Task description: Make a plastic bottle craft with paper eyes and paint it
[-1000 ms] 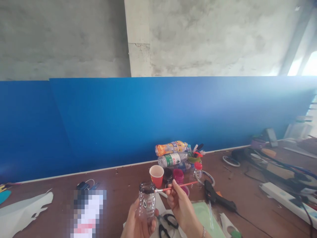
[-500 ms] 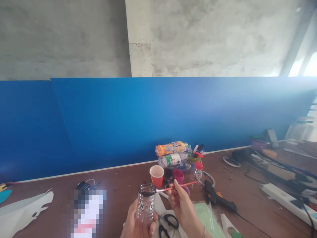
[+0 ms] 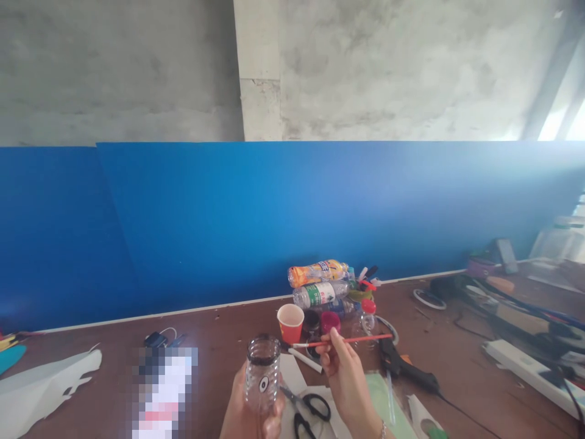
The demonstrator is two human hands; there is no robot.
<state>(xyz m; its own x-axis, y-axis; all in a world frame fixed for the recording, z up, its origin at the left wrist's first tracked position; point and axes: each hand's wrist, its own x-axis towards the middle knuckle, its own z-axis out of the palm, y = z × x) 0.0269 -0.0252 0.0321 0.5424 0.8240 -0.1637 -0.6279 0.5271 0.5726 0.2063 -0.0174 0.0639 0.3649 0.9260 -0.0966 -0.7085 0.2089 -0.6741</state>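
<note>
My left hand (image 3: 244, 405) is wrapped round a clear ribbed plastic bottle (image 3: 262, 378), cut open at the top, with a dark painted band along its rim. One googly-eye sticker shows on its side. My right hand (image 3: 340, 372) pinches a red-handled paintbrush (image 3: 361, 339), its tip pointing left, apart from the bottle. Behind the hands stand a red paper cup (image 3: 289, 326), a black paint jar (image 3: 311, 326) and a magenta jar (image 3: 329, 322). Black-handled scissors (image 3: 315, 407) lie on white paper between my hands.
Several plastic bottles (image 3: 320, 294) lie stacked against the blue panel (image 3: 256, 213). A small red-capped bottle (image 3: 367, 314) stands by a tape ring. To the right are a black glue gun (image 3: 411, 373) and a white power strip (image 3: 530, 378); cut white material (image 3: 50, 384) lies left.
My right hand has drawn the paintbrush away to the right from the bottle's rim. The bottle has been turned in my left hand, so one eye sticker shows instead of two.
</note>
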